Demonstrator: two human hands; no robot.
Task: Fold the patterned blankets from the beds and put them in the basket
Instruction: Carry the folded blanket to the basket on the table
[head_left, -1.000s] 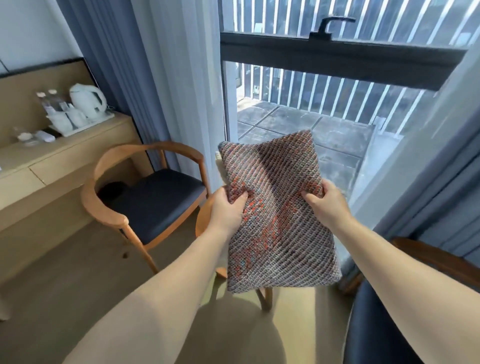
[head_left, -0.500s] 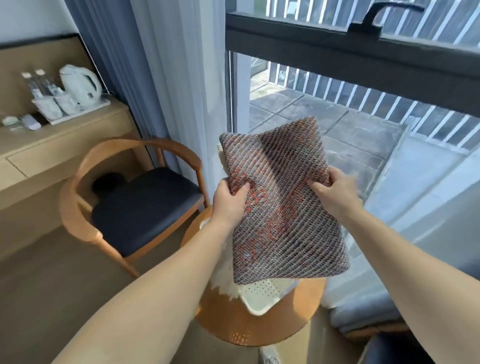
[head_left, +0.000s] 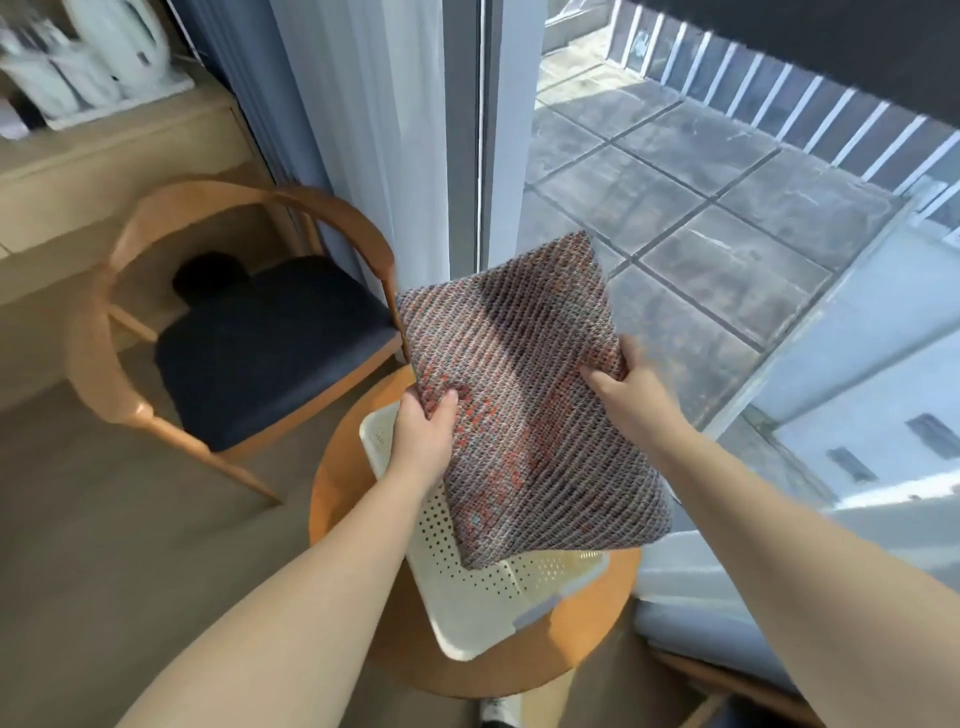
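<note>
Gripping the folded patterned blanket (head_left: 524, 395) by its two side edges, both hands hold it over the cream perforated basket (head_left: 478, 597). The left hand (head_left: 423, 441) pinches the left edge, with its thumb lying on top of the weave and its fingers tucked underneath; the right hand (head_left: 631, 395) clamps the right edge the same way. The blanket is a thick, roughly square bundle of grey and orange-red weave, tilted so its far corner points toward the window. Its near part covers much of the basket's opening, and whether it touches the rim cannot be told. The basket stands on a small round wooden bench (head_left: 587, 649). Just left of the bench is a wooden armchair (head_left: 249, 353) with a dark seat, and a sheer white curtain (head_left: 363, 130) hangs behind it.
</note>
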